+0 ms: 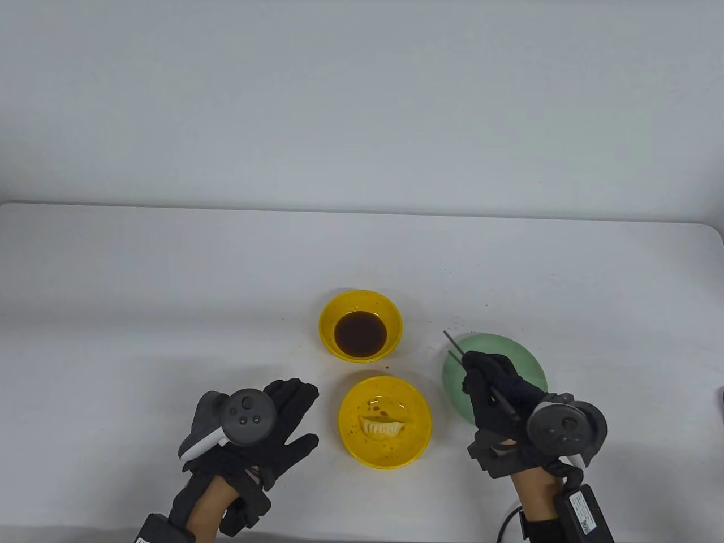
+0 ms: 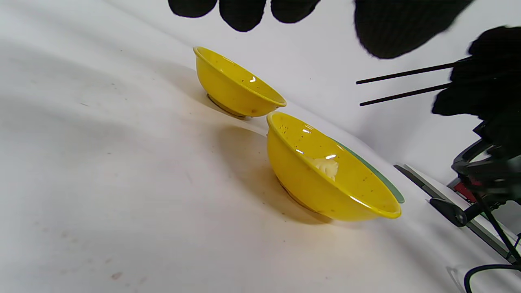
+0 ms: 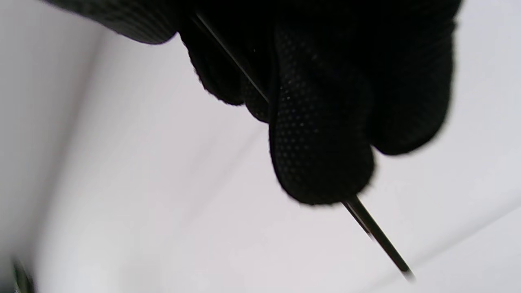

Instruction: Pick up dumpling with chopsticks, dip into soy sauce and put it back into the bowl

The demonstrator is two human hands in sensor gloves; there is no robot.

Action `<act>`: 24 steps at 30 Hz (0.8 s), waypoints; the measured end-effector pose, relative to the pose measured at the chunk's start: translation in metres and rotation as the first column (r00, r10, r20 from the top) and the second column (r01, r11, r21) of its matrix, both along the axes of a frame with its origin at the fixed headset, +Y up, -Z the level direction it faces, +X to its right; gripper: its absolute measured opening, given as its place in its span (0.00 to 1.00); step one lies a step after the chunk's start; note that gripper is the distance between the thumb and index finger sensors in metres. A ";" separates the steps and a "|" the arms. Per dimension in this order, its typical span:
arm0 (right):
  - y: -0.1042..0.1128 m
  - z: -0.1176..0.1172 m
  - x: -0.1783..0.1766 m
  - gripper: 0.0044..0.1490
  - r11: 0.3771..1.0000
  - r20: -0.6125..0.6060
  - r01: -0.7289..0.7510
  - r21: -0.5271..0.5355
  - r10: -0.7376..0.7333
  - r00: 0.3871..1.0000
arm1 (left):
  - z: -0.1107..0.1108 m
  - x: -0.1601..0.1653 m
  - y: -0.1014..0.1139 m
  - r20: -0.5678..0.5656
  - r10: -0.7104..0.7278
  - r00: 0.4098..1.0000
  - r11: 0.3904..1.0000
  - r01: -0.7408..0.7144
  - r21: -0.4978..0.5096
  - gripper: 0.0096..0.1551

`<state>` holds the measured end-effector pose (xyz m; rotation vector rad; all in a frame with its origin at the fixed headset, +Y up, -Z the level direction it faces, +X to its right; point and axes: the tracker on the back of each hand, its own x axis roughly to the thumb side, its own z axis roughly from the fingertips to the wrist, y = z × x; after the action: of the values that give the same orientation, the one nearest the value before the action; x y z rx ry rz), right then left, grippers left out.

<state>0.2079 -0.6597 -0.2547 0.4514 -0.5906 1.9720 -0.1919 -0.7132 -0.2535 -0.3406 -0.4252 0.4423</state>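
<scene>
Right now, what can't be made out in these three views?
- Green plate: near part hidden behind the right hand, table view.
- Chopsticks: tips blurred in the right wrist view; upper shafts buried in glove fingers.
- Soy sauce: hidden behind its bowl wall, left wrist view.
- Dumpling: mostly hidden by its bowl's rim there.

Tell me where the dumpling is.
In the table view the dumpling lies in the nearer yellow bowl, between the two hands, just in front of the soy sauce bowl.
</scene>
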 end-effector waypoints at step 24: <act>-0.071 -0.028 -0.042 0.28 0.860 -0.195 -0.158 -0.485 0.070 0.978 | -0.002 -0.001 -0.003 -0.013 -0.010 1.000 1.000 0.010 -0.025 0.50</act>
<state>0.1658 -0.7308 -0.2825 0.3286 0.0707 2.0775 -0.1929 -0.7162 -0.2555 -0.3633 -0.4049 0.4402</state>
